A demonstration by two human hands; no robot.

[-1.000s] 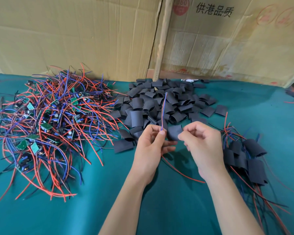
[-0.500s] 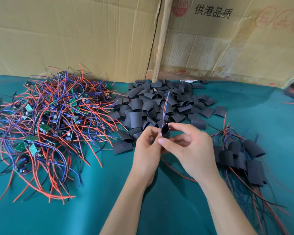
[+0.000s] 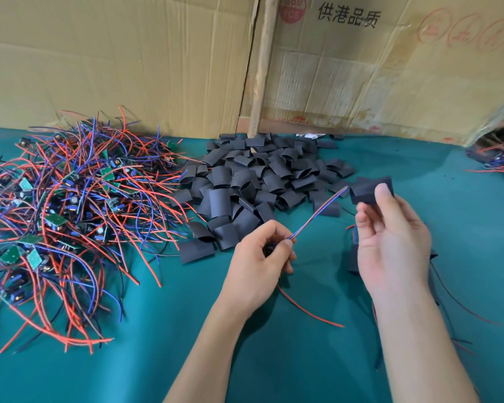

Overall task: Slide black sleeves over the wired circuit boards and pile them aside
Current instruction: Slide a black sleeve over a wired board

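Hands apart now: right hand (image 3: 390,242) holds sleeve (image 3: 367,189), wires (image 3: 317,213) point up-right.

Bright, even daylight; soft shadows under forearms; wide-angle bending at edges; slight blur

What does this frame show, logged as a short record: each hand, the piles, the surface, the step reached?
left hand: grips a wired board, its red and blue wire pair pointing up to the right
right hand: pinches one black sleeve, held apart from the wire tips
unsleeved boards: tangled heap, left
loose sleeves: heap, centre back
surface: green cloth
backdrop: cardboard boxes
step: sleeve not yet on wires
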